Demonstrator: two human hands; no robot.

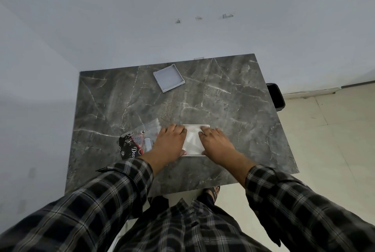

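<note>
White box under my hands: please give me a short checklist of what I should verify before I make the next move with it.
1. Both hands on the white box: ok; the left hand and the right hand lie on its two sides.
2. The box flat on the marble table: ok.
3. Firm grip: cannot tell; the hands hide its side edges.
4. The plastic bag clear of the left hand: not ok; it lies right beside the wrist and may be dragged along.
5. The grey tray out of the way: ok; it lies apart, at the far side of the table.
</note>
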